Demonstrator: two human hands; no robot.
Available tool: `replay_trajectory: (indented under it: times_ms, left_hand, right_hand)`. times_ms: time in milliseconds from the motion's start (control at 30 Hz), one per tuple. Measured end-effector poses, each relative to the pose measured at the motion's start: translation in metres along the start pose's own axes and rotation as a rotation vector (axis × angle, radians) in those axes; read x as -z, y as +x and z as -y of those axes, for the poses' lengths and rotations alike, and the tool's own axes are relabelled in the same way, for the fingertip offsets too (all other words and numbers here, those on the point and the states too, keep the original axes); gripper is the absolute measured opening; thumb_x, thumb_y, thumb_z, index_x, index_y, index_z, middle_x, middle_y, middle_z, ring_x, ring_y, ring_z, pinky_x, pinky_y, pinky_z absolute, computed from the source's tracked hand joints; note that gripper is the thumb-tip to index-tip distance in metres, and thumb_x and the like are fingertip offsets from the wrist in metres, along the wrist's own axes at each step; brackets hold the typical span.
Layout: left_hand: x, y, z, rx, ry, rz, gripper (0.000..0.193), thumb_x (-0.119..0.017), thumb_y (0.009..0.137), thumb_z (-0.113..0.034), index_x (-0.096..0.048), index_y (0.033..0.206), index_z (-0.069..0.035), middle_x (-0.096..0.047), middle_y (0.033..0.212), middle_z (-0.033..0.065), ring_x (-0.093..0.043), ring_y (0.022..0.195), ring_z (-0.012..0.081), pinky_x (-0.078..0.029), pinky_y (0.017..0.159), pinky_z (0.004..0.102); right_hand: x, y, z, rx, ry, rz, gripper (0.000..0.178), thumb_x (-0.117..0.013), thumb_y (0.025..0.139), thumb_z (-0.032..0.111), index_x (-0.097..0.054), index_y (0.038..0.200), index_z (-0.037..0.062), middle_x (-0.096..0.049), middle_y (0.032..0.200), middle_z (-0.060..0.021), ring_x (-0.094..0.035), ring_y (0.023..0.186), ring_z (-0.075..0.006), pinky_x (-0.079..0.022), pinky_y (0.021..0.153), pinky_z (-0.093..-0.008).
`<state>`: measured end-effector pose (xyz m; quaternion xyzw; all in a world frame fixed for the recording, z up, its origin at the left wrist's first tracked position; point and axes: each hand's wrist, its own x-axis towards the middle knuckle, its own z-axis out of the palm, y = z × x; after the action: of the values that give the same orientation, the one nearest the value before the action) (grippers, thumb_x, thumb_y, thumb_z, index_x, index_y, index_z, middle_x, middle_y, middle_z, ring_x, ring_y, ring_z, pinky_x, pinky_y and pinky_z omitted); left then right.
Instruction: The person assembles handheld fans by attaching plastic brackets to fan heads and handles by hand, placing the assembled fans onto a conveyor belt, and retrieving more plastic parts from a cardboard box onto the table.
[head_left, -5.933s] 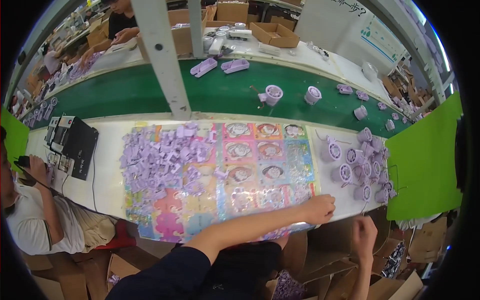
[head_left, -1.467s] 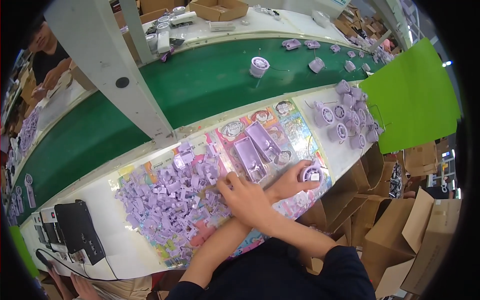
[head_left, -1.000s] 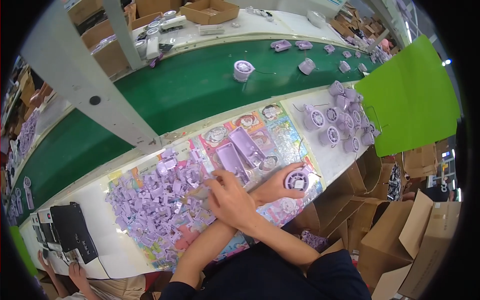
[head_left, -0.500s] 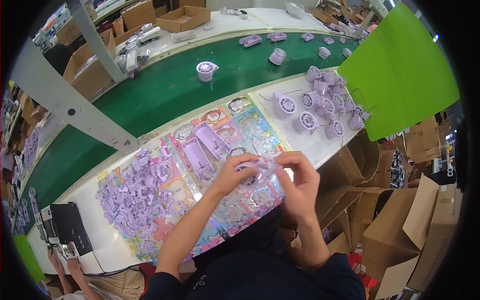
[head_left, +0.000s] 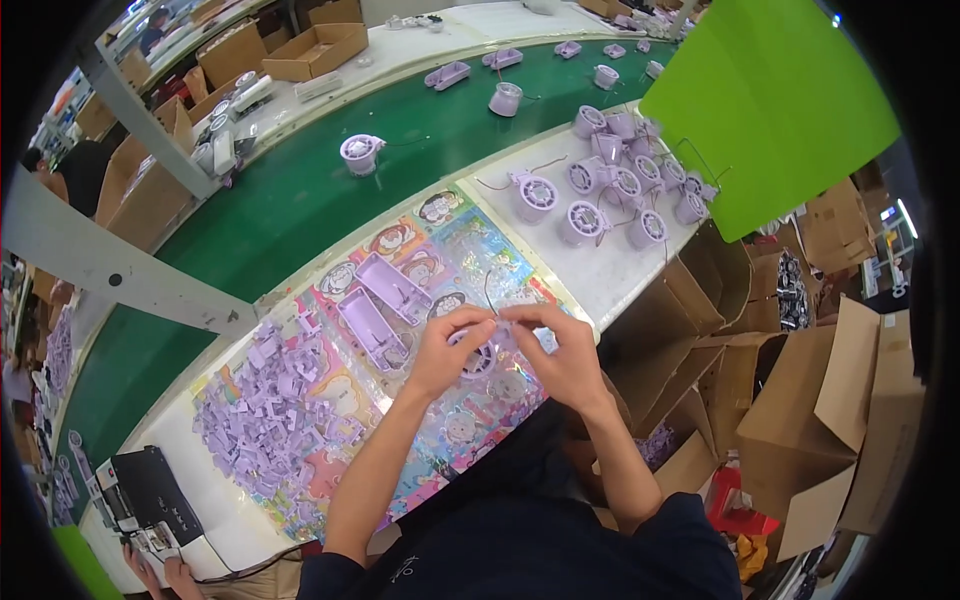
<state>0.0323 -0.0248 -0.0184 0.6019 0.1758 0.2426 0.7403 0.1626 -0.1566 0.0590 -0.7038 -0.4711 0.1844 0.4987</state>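
Note:
Over the patterned mat, my left hand (head_left: 447, 352) is closed around the side of a lilac round fan housing (head_left: 477, 362) with a slotted face. My right hand (head_left: 557, 358) pinches at its upper edge, thumb and forefinger nearly touching my left fingertips; the spot between them is mostly hidden. A thin dark wire (head_left: 489, 290) sticks up from there. Just left of my hands lie two lilac trough-shaped shells, a near shell (head_left: 368, 328) and a far shell (head_left: 392, 285). Farther left is a heap of small lilac plastic parts (head_left: 275, 405).
Several wired fan housings (head_left: 584, 222) stand on the white table at right, before a green panel (head_left: 775, 115). A green conveyor (head_left: 290, 200) behind carries more lilac parts. A grey post (head_left: 120, 265) rises at left. Cardboard boxes (head_left: 800, 420) crowd the right. Another person's hands (head_left: 165, 575) are at lower left.
My view has shifted, so the scene sits farther left. My right hand's fingers have come in against my left fingertips, and the wire now stands up above them.

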Motion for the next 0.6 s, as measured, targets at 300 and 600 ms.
replay_trajectory:
  times_ms: [300, 600]
  left_hand:
    - [0.01, -0.005, -0.005, 0.012, -0.093, 0.036, 0.013, -0.063, 0.092, -0.008, -0.066, 0.099, 0.003, -0.064, 0.1, 0.0027, -0.058, 0.095, 0.0113, -0.045, 0.088, 0.0265]
    - [0.003, -0.01, -0.005, 0.054, -0.342, -0.197, 0.006, -0.062, 0.094, -0.004, -0.065, 0.092, 0.001, -0.059, 0.091, -0.0002, -0.054, 0.083, 0.0065, -0.042, 0.073, 0.0232]
  right_hand:
    - [-0.036, 0.011, -0.007, 0.224, -0.127, -0.086, 0.025, -0.069, 0.087, -0.002, -0.068, 0.111, 0.0001, -0.069, 0.103, -0.0136, -0.067, 0.088, -0.026, -0.054, 0.078, -0.0333]
    - [-0.026, 0.024, 0.005, 0.0, -0.067, 0.158, 0.025, -0.07, 0.091, 0.009, -0.067, 0.114, -0.0011, -0.065, 0.094, -0.0125, -0.064, 0.08, -0.0217, -0.051, 0.072, -0.0329]
